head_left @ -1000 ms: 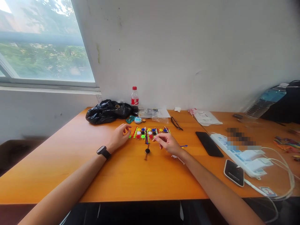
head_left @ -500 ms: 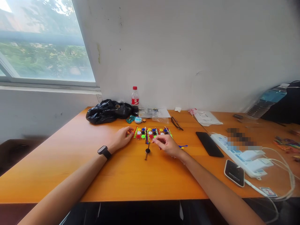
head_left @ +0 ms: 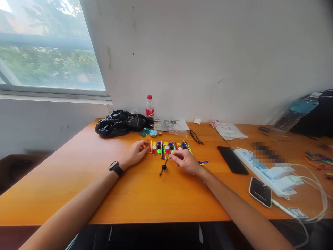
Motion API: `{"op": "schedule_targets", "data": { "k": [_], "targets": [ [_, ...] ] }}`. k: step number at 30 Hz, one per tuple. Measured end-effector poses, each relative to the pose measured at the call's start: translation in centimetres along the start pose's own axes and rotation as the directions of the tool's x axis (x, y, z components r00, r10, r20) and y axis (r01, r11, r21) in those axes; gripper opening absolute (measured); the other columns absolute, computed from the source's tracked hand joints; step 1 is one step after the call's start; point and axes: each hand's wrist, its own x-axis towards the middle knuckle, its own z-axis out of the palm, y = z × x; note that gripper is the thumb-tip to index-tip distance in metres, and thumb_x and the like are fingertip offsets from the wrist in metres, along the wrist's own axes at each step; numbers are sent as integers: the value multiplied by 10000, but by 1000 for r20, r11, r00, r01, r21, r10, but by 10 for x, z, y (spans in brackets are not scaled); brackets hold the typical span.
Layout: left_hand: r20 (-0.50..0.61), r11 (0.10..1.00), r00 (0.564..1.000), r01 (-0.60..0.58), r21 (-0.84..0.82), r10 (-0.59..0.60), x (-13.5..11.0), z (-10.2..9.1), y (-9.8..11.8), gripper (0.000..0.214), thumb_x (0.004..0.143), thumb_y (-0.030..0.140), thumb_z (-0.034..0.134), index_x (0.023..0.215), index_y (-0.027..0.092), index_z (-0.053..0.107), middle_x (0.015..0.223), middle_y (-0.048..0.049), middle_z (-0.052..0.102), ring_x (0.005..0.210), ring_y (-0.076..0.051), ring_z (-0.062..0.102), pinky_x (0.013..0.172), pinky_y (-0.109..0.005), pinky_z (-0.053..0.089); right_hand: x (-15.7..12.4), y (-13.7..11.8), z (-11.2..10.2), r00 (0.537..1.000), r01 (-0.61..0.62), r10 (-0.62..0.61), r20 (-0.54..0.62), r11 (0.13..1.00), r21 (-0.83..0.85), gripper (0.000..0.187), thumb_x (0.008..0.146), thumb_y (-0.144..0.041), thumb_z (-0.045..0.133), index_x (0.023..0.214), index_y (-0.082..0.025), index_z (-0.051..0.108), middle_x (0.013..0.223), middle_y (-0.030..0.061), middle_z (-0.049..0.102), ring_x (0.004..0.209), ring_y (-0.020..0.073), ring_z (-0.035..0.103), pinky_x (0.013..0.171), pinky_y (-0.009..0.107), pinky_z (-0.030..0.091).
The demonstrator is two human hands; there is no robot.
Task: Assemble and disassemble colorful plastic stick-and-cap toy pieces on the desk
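Observation:
A black spinner arrow on a round base (head_left: 163, 167) lies on the wooden table, its long arrow slanting up to the right. Beside its upper end, the bent fingers of my right hand (head_left: 186, 161) are apart; whether a fingertip touches the arrow I cannot tell. Behind it are rows of coloured discs (head_left: 167, 148) in white, red, blue, yellow, black and green, with several thin coloured arrows between them. My left hand (head_left: 137, 152), fingers curved and thumb apart, rests at the left end of these rows near a green arrow (head_left: 151, 146). A blue arrow (head_left: 203, 162) lies beyond my right wrist.
A black plastic bag (head_left: 119, 124), a cola bottle (head_left: 150, 110) and a round tin (head_left: 153, 133) stand at the back. Glasses (head_left: 196, 137) lie behind the discs. To the right are a black phone (head_left: 232, 159), a charging phone (head_left: 260, 192) and a power strip (head_left: 249, 163) with cables.
The black spinner arrow has turned slightly, its lower end shifting left and its upper end right. The green arrow by my left hand now stands straighter. Both hands stay nearly in place.

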Motion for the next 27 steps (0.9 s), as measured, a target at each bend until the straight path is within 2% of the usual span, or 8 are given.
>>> {"op": "schedule_targets", "data": {
  "k": [9, 16, 21, 27],
  "targets": [
    [63, 999, 997, -34, 22, 33, 0, -1, 0, 298, 1004, 405, 525, 1139, 216, 712, 1123, -88, 756, 991, -245, 683, 853, -374, 549, 1, 3, 1, 1000, 0, 0, -2, 1000, -9, 410, 1000, -526, 578, 870, -176, 747, 587, -18, 531, 557, 139, 474, 552, 272, 341],
    [14, 999, 999, -29, 26, 29, 0, 2, -1, 285, 993, 390, 539, 1130, 202, 702, 1087, -97, 761, 939, -244, 694, 823, -377, 562, 1, 2, 2, 1000, 4, -4, 8, 1000, -14, 386, 997, -492, 589, 859, -172, 753, 597, -17, 540, 567, 139, 479, 566, 273, 346],
    [54, 999, 998, -37, 35, 35, 0, 2, -5, 289, 997, 371, 531, 1165, 206, 698, 1106, -95, 752, 976, -246, 693, 841, -378, 557, 1, 2, 2, 1000, 6, -6, 8, 1000, 0, 379, 1002, -479, 587, 857, -168, 748, 636, -14, 559, 579, 134, 486, 573, 271, 348],
    [50, 997, 997, -59, 42, 57, 0, 2, -4, 270, 998, 347, 531, 1158, 209, 698, 1123, -92, 752, 980, -241, 695, 851, -374, 560, 0, 1, 2, 1000, 6, -6, 11, 1000, -10, 372, 1003, -469, 583, 869, -165, 751, 620, -18, 546, 576, 134, 479, 573, 271, 345]
  ]
}}
